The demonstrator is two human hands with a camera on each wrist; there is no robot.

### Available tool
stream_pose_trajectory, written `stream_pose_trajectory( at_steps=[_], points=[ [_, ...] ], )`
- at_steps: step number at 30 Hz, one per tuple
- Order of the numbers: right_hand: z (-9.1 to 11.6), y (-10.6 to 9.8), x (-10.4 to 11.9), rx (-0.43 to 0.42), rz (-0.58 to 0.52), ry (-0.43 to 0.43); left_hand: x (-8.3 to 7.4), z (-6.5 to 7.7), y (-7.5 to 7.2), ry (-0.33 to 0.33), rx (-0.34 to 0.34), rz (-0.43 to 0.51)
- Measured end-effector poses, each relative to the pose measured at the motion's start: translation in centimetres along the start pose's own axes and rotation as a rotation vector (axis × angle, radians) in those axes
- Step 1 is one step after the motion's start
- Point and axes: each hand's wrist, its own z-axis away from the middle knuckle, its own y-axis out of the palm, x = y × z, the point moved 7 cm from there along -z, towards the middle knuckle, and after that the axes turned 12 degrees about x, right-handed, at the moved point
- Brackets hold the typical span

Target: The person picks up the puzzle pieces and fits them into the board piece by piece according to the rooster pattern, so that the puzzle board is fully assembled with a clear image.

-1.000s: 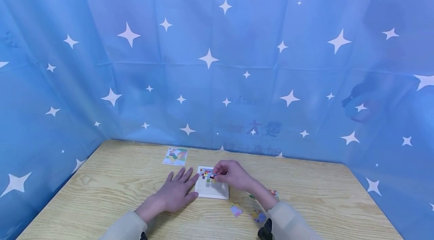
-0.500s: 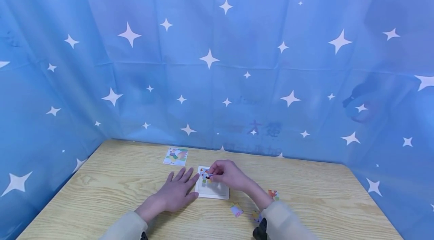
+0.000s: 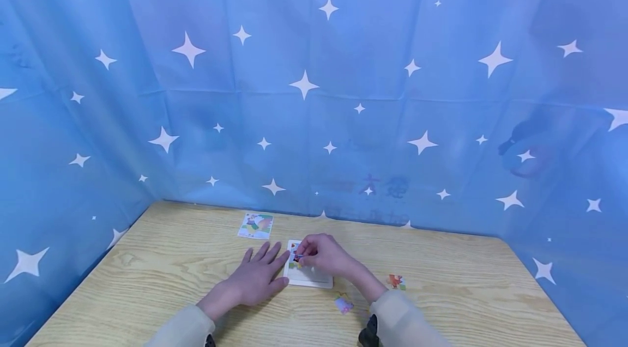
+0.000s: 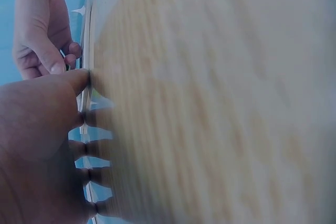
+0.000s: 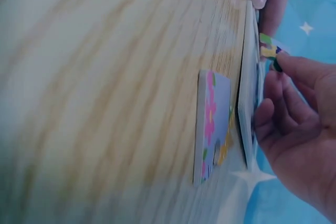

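Note:
My right hand (image 3: 326,255) pinches a small jigsaw puzzle piece (image 5: 269,50) between thumb and fingers over the upper left of a white puzzle tray (image 3: 310,281). Green, yellow and white show on the piece in the right wrist view. Spread flat on the table, my left hand (image 3: 256,277) has its index finger and thumb tips right at the tray's left edge. The right hand hides the upper right of the tray.
A square picture card (image 3: 255,225) lies behind my left hand. A lilac puzzle piece with a pink flower (image 5: 211,124) lies in front of the tray. Farther right is a red puzzle piece (image 3: 395,281). Another piece is mostly hidden by the right sleeve (image 3: 399,317). A blue star-printed curtain (image 3: 304,118) hangs behind the table.
My right hand has moved left across the tray, carrying the pinched puzzle piece. The red piece at the right has come out from behind the forearm. My left hand has stayed put.

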Motion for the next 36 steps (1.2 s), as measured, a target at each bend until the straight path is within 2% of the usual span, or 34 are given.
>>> stream_pose_trajectory(
  at_steps=[12,21,25,31,36],
  points=[
    [-0.4,0.1,-0.5,-0.05,0.039,0.026,-0.2,0.0,0.0,0.003,-0.001,0.013],
    [-0.5,0.0,-0.9,-0.045,0.046,0.068,-0.3,0.0,-0.1,0.005,-0.002,0.008],
    [-0.5,0.1,-0.6,-0.051,0.059,0.051,-0.6,0.2,-0.3,-0.001,0.006,0.011],
    [-0.6,0.4,0.0,-0.083,0.149,0.025,-1.5,1.0,-1.1,-0.007,0.013,0.01],
    [-0.5,0.6,0.0,-0.105,0.179,-0.006,-1.5,1.1,-1.0,-0.004,0.02,0.022]
  ],
)
